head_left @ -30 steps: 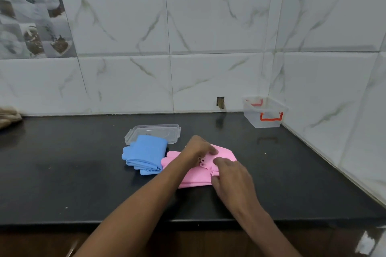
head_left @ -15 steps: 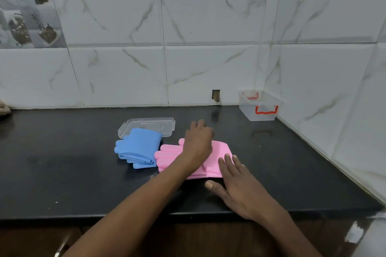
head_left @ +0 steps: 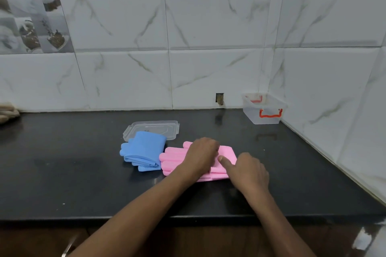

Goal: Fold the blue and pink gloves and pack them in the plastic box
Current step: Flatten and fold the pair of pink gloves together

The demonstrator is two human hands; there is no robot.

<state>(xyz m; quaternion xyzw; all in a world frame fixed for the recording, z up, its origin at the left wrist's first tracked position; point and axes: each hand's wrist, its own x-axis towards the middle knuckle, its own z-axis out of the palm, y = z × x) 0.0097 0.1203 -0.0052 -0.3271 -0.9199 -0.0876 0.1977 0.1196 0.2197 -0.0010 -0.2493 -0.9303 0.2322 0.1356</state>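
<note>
Pressing down now, our left hand [head_left: 201,155] lies flat on the pink gloves [head_left: 226,153], fingers together, while our right hand [head_left: 248,170], resting on the countertop [head_left: 62,173] half a second ago, has moved up against their right end, thumb extended and touching. The fold looks nearly set. Blue gloves [head_left: 144,149] wait folded beside; the plastic box [head_left: 264,110] sits empty in the far right corner.

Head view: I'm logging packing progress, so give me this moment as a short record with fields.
pink gloves: folded on the counter, under both hands
left hand: pressing flat on the pink gloves
right hand: on their right end
blue gloves: folded, left of the pink ones, partly on the lid
box: open, empty, in the far right corner
packed: nothing yet
</note>
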